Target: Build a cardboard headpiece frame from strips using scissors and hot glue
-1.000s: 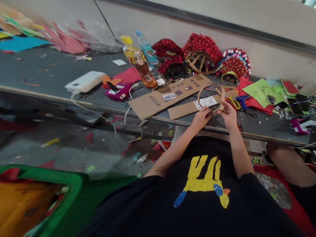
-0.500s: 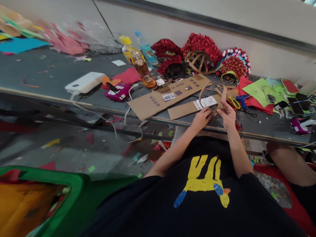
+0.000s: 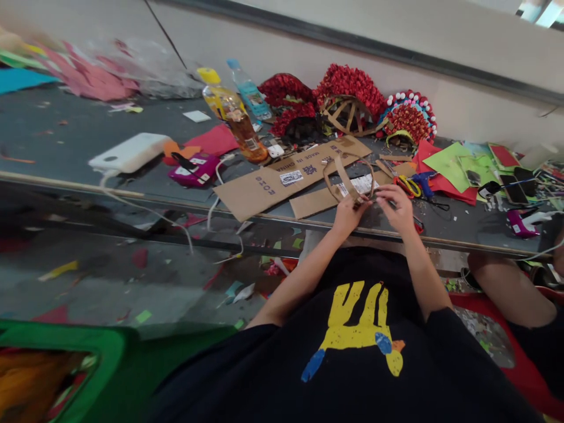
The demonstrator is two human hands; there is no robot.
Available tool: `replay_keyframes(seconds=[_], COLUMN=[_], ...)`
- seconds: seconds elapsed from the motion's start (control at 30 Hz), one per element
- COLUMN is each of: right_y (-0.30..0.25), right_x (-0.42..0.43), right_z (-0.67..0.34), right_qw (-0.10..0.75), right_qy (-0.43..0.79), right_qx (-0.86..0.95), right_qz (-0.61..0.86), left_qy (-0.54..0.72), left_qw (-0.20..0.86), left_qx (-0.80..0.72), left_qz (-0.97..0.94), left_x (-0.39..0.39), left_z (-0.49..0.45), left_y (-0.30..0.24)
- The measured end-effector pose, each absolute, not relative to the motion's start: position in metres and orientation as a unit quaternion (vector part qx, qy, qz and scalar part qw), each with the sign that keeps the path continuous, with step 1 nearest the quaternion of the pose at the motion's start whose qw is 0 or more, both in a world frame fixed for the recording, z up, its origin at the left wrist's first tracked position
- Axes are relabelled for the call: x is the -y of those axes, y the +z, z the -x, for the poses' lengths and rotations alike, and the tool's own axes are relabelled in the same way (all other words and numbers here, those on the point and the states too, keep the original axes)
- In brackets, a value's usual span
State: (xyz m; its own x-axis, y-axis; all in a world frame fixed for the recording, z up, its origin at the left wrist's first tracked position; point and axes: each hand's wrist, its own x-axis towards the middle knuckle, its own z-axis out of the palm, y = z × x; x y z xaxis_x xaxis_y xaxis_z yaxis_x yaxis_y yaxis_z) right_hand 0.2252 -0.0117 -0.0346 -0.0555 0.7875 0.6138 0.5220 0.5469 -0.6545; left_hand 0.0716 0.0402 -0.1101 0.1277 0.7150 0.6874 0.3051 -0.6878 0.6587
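My left hand (image 3: 347,216) is closed on a narrow cardboard strip (image 3: 346,175) bent into a loop, which stands up above the table edge. Close beside it on the right, my right hand (image 3: 398,205) has its thumb and fingers pinched together near the loop's lower right side. What lies between those fingertips is too small to make out. Behind the loop lies a short cardboard piece (image 3: 311,204) with a white label. A longer printed cardboard piece (image 3: 251,191) lies beyond it.
Yellow-handled scissors (image 3: 409,186) and a blue tool (image 3: 424,183) lie right of my hands. Two bottles, one of them amber (image 3: 242,129), stand behind the cardboard. Red decorated headpieces (image 3: 350,88) rest against the wall. A purple glue gun (image 3: 194,170) lies left. Another person's leg (image 3: 511,288) is at right.
The looped strip has swung left, from upright beside my right hand to above my left hand. My right fingers have come down and closed in. The camera view has shifted slightly right.
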Motion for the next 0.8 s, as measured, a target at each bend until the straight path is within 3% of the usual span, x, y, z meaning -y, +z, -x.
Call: replay_keyframes(seconds=[0.07, 0.23, 0.33, 0.47, 0.8], right_y=[-0.031, -0.025, -0.021, -0.013, -0.011], right_x=[-0.008, -0.054, -0.065, -0.072, -0.118], right_z=[-0.249, -0.291, -0.293, -0.296, -0.358], right_qw=[0.457, 0.115, 0.034, 0.056, 0.308], right_qy=[0.073, 0.015, 0.019, 0.045, 0.007], right_qx=[0.700, 0.685, 0.701, 0.725, 0.619], right_qz=[0.544, 0.719, 0.712, 0.685, 0.723], left_qy=[0.556, 0.544, 0.533, 0.512, 0.501], left_qw=[0.179, 0.159, 0.158, 0.167, 0.174], left_qx=[-0.373, -0.389, -0.406, -0.410, -0.419], left_qz=[-0.721, -0.727, -0.725, -0.736, -0.737], left_x=[-0.039, -0.038, -0.037, -0.034, -0.033], left_z=[-0.071, -0.071, -0.071, -0.071, -0.071], left_y=[-0.106, -0.099, -0.096, -0.093, -0.091])
